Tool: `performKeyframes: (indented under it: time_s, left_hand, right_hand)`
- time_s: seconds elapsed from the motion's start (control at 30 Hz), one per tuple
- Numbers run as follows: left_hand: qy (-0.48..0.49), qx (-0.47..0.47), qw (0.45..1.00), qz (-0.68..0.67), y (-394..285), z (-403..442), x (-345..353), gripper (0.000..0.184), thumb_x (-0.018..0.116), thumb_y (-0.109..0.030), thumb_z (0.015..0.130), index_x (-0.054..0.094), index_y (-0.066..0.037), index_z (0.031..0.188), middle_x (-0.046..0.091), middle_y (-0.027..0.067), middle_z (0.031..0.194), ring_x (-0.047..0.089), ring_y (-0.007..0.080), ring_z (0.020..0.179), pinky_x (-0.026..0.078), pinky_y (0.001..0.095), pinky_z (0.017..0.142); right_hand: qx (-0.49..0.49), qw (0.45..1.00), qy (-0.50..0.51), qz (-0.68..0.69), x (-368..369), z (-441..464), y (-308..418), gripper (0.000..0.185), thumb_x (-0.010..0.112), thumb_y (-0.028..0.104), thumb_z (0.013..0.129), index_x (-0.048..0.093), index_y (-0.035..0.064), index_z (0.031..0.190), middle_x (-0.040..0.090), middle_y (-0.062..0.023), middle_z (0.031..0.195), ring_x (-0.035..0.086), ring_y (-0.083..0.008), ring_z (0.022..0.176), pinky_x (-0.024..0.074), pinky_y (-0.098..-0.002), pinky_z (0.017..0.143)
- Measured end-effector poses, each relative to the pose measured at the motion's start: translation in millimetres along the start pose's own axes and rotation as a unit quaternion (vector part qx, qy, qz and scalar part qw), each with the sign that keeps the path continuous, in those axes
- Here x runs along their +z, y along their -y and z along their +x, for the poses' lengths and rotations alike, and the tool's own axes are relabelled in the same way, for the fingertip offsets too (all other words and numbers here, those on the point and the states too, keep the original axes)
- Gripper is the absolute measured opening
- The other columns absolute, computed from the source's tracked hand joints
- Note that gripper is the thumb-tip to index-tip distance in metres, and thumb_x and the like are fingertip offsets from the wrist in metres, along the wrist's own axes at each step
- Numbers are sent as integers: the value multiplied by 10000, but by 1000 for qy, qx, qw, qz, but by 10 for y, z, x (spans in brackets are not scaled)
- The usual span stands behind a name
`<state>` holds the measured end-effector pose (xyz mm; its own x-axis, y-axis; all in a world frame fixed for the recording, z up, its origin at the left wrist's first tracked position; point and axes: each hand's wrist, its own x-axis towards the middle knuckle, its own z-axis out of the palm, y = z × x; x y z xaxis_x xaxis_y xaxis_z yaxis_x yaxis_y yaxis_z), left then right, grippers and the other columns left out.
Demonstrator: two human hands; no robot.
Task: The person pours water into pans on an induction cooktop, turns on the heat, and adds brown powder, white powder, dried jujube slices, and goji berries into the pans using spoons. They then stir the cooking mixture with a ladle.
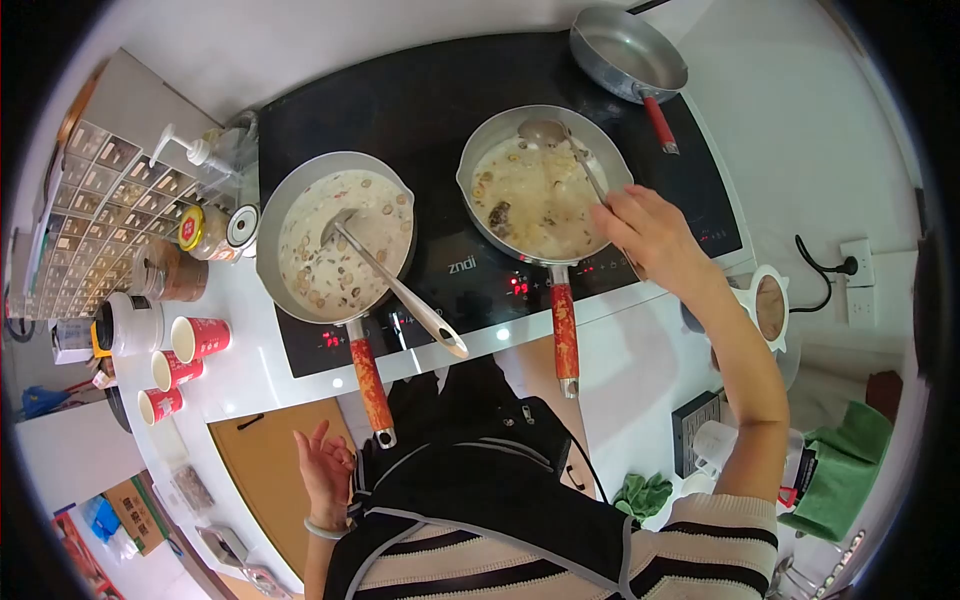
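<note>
My right hand (645,228) is closed around the handle of a metal ladle (541,131), whose bowl rests in the pan on the right (613,172). Pale liquid with round slices and a dark clump fills that pan. Its red-patterned handle (565,325) points toward me. To its left, another pan (266,245) contains creamy liquid with many small slices. A second ladle (405,293) leans in it, untouched. Low beside the left pan's handle (369,375), my left hand (326,468) holds nothing, its fingers apart.
Both pans stand on a black induction cooktop (440,85) with lit red displays. A third pan (628,60) sits at the back right. Red paper cups (200,339), jars (207,232) and a pump bottle (213,160) line the left counter. Green cloths (842,465) lie at the right.
</note>
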<state>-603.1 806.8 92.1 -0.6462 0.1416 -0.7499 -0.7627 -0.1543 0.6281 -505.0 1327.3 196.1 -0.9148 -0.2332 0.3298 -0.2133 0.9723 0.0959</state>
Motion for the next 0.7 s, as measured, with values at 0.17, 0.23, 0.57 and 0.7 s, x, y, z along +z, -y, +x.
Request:
performKeyframes:
  time_s: [0.17, 0.23, 0.57, 0.7]
  left_hand:
    - [10, -1, 1000, 10, 9, -3, -5, 715, 405, -658, 898, 426, -46, 1268, 562, 54, 711, 527, 148, 552, 411, 269, 495]
    - [12, 4, 1000, 13, 17, 4, -10, 719, 405, -660, 896, 426, -44, 1267, 562, 54, 711, 525, 148, 553, 409, 267, 494]
    - [22, -9, 999, 24, -10, 67, 84, 712, 362, -633, 925, 391, -22, 1291, 554, 75, 726, 527, 155, 525, 422, 269, 478]
    - [23, -14, 999, 32, -28, 108, 122, 719, 367, -639, 920, 392, -21, 1288, 555, 74, 726, 528, 151, 521, 421, 264, 470]
  right_hand:
    - [-45, 997, 57, -10, 328, 99, 43, 523, 677, 142, 611, 519, 30, 1097, 545, -128, 945, 593, -272, 876, 465, -390, 906]
    - [-82, 994, 64, -19, 344, 66, 127, 512, 666, 156, 637, 516, 28, 1110, 557, -142, 993, 598, -269, 926, 453, -387, 945]
    - [-131, 982, 139, 12, -212, -398, 319, 395, 625, 132, 715, 529, 42, 1087, 574, -126, 1068, 596, -239, 1005, 429, -422, 1004]
    - [-68, 989, 124, 50, -653, -531, 385, 383, 642, 107, 689, 544, 49, 1055, 580, -107, 1038, 600, -232, 982, 439, -434, 995]
